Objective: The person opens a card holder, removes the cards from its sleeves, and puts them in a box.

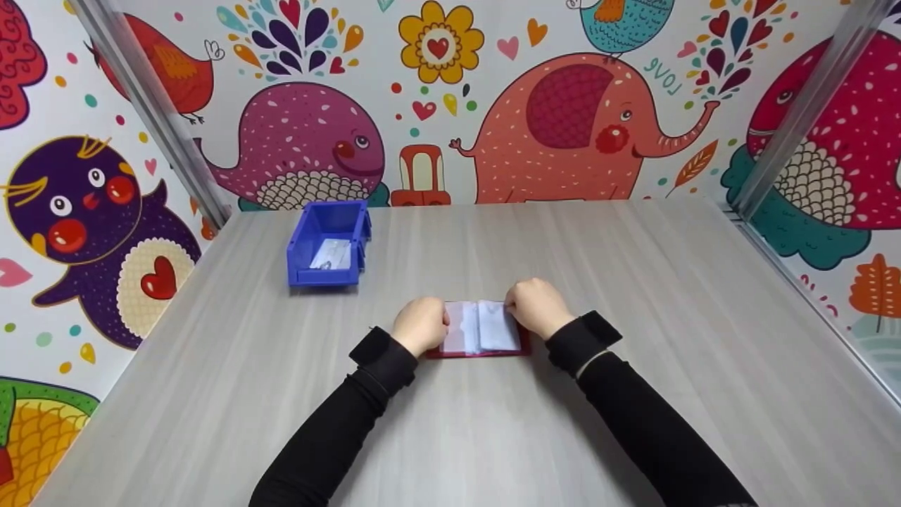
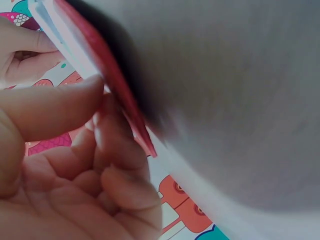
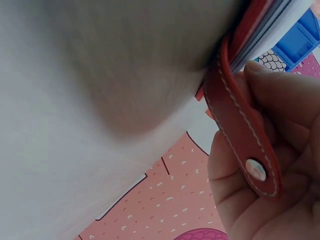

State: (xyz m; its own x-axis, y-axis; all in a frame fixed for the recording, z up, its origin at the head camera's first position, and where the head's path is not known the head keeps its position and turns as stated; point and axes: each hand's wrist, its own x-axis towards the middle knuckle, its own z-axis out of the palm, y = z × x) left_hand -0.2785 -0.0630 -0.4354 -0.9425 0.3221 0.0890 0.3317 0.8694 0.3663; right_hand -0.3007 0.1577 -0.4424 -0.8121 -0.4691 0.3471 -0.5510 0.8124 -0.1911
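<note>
A red card holder (image 1: 470, 331) lies spread open on the table, its pale, see-through sleeves facing up. At its left edge my left hand (image 1: 420, 325) pinches the cover between thumb and curled fingers, as the left wrist view shows with the red cover (image 2: 115, 77) at the fingertips. My right hand (image 1: 540, 307) grips the opposite edge. In the right wrist view a stitched red strap (image 3: 237, 117) with a metal snap (image 3: 256, 170) hangs from that edge across the right fingers. Whether the sleeves hold anything is unclear.
Toward the back left of the wood-grain table (image 1: 450, 436) stands a blue bin (image 1: 324, 277), with a whitish card or packet (image 1: 332, 254) inside. Walls printed with cartoon animals and metal posts (image 1: 151, 105) bound the table's back and sides.
</note>
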